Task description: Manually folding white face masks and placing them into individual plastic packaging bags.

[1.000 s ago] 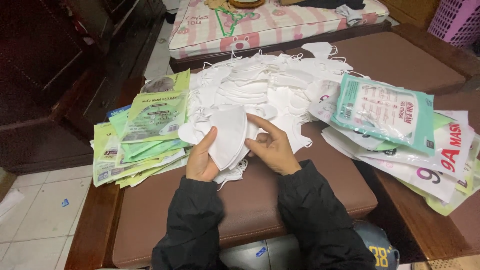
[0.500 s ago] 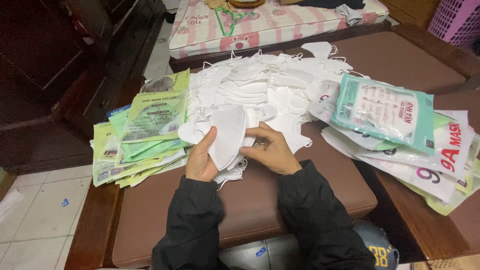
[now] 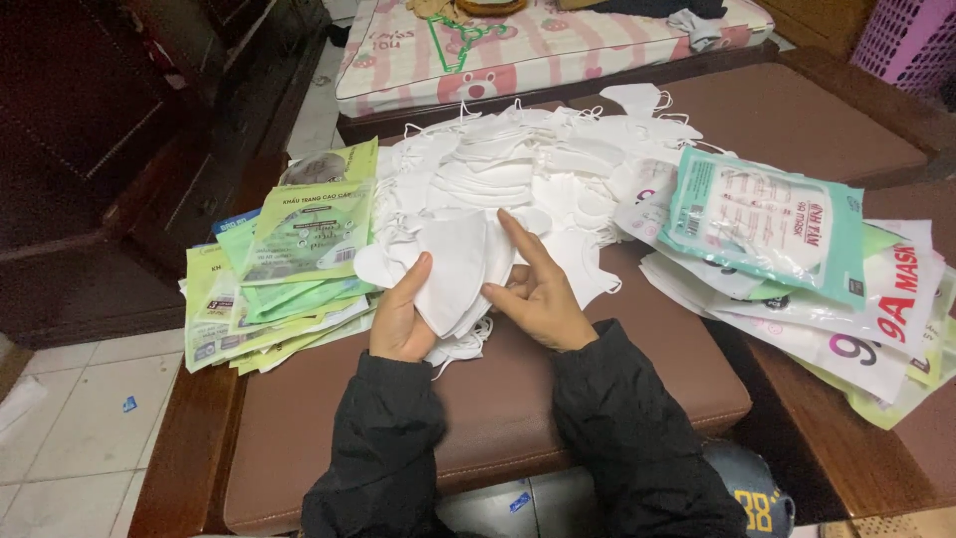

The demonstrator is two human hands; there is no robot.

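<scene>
At nine o'clock, a fanned stack of green mask pouches (image 3: pixel 289 274) lies flat on the brown cushioned bench (image 3: pixel 329 438), apparently empty. Just right of it, at about seven o'clock from the centre, the left hand (image 3: pixel 400 317) is clamped on a folded white face mask (image 3: pixel 453 269), thumb up along its left edge and fingers underneath; a few more masks seem stacked beneath it, though how many cannot be told. The right hand (image 3: pixel 538 289) is partly open, not gripping: its index finger stretches toward eleven o'clock and presses on the mask's right edge, the other fingers curled loosely.

Behind both hands, at twelve o'clock, spreads a large loose heap of white masks (image 3: pixel 518 169) with ear loops tangled. At three o'clock sits a pile of teal and white mask packets (image 3: pixel 797 259), seemingly filled.

Judged from this layout, the gathering and packing is at an early-to-middle stage: some packets look finished on the right, while most masks remain loose in the heap and many green pouches wait unfilled.
</scene>
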